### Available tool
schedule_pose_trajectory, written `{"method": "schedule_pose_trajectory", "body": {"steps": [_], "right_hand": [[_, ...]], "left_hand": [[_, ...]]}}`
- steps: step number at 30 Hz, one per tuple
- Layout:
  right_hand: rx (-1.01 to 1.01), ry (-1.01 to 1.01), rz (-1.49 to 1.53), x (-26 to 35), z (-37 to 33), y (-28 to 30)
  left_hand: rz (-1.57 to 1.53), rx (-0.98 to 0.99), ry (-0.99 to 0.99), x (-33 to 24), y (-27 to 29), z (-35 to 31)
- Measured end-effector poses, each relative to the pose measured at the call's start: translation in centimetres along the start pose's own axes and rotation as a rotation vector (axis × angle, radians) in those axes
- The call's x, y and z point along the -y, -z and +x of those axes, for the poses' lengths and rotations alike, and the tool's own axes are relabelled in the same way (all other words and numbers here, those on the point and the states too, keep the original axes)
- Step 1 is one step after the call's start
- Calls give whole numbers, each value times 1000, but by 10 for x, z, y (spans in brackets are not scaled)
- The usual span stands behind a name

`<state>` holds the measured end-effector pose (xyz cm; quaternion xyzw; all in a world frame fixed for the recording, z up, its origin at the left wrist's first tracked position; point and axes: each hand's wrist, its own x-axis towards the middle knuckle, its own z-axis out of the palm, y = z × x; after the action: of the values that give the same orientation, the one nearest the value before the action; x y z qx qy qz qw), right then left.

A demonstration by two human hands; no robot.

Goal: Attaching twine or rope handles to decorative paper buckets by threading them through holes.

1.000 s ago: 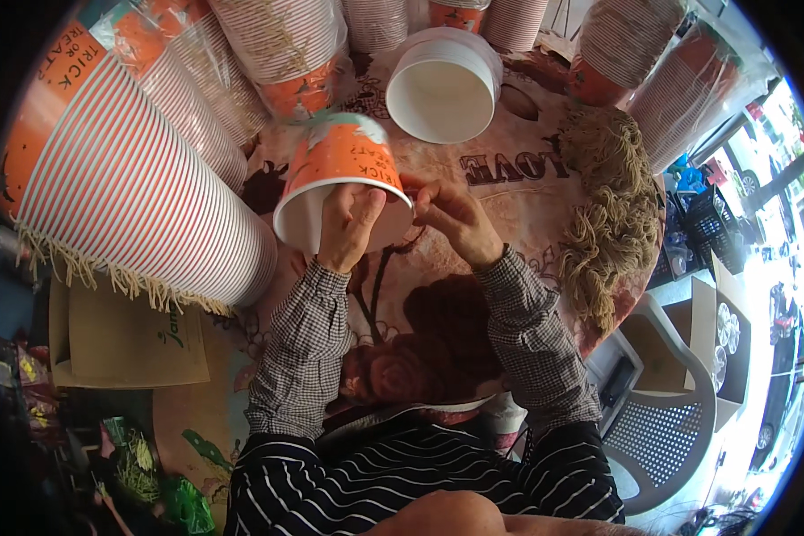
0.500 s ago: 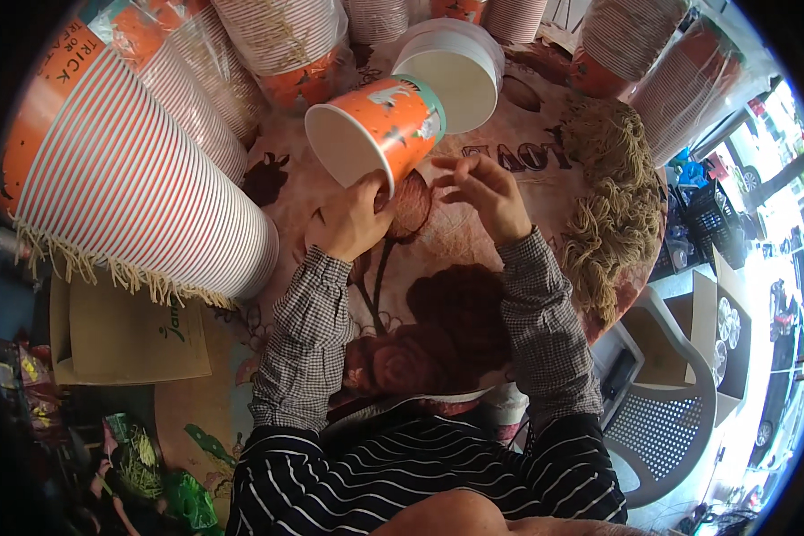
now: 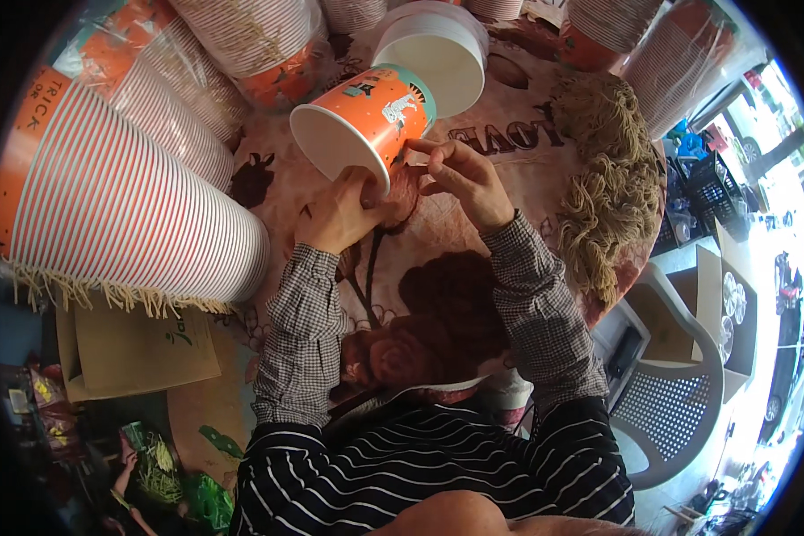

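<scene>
My left hand [image 3: 341,214] grips the rim of an orange paper bucket [image 3: 371,105] with a green band and printed figures. The bucket lies tilted, its white open mouth facing left and toward me. Beside its lower right side is my right hand [image 3: 470,183], thumb and fingertips drawn together against the wall. Whatever those fingertips may pinch is too small to make out. Behind the orange bucket, a white tub-shaped bucket [image 3: 456,76] rests on its side, its opening toward me.
A long stack of nested buckets [image 3: 138,201] leans at the left, with cord ends hanging beneath. More plastic-wrapped stacks [image 3: 250,40] line the back. Tan cords [image 3: 603,188] lie heaped on the patterned tablecloth at right. A grey chair [image 3: 670,411] and cardboard box [image 3: 138,348] flank the table.
My right hand has come down and left, its spread fingers closing in against the bucket's side. The bucket has turned slightly in my left hand. The whole view has shifted a little.
</scene>
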<state>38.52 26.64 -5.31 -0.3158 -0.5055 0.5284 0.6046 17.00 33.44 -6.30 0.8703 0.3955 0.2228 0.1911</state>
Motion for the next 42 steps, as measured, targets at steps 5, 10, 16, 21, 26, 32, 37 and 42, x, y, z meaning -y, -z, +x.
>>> {"method": "schedule_pose_trajectory", "body": {"steps": [5, 10, 16, 21, 26, 32, 37, 42], "right_hand": [[-51, 17, -32, -2, -4, 2], [-93, 37, -48, -12, -2, -3], [-155, 19, -62, -15, 0, -9], [-231, 52, -73, -24, -1, -9], [-229, 56, -60, -24, 0, -12], [-246, 59, -90, -27, 2, -11], [-252, 52, -108, -25, 1, -13], [-271, 64, -181, -25, 1, -13]], "left_hand": [[53, -90, -92, -12, 2, -1], [-279, -276, -196, -23, -7, -1], [-339, -288, -179, -16, -20, -4], [-276, -242, -142, -21, -22, -3], [-270, -253, -142, -28, -16, -3], [-285, -239, -115, -30, -15, -3], [-258, -258, -109, -31, -15, -4], [-243, -253, -125, -31, -16, -5]]}}
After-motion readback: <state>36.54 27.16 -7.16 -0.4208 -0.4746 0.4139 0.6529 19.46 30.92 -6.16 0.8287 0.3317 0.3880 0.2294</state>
